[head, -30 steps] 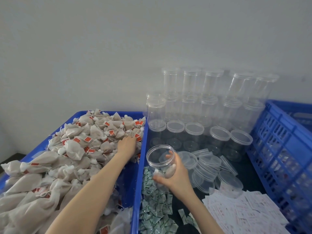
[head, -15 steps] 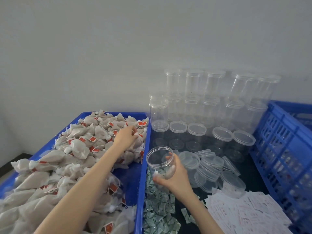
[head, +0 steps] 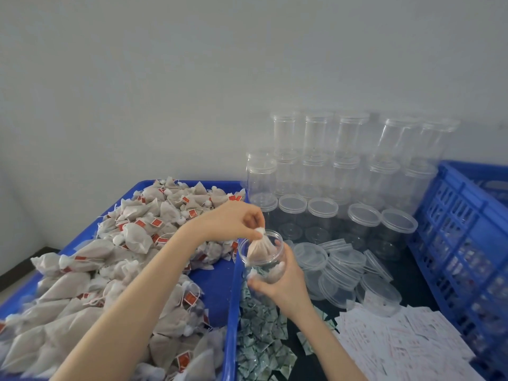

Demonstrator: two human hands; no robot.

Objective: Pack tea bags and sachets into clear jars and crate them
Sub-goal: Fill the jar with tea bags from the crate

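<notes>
Tea bag hangs in the open jar mouth, pinched at its top by the left hand; right hand grips the jar.

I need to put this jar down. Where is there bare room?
Bare blue floor of the tea-bag tray, between the tea-bag heap and its right wall. Dark table between loose clear lids and blue slatted crate. Elsewhere it is crowded.
</notes>
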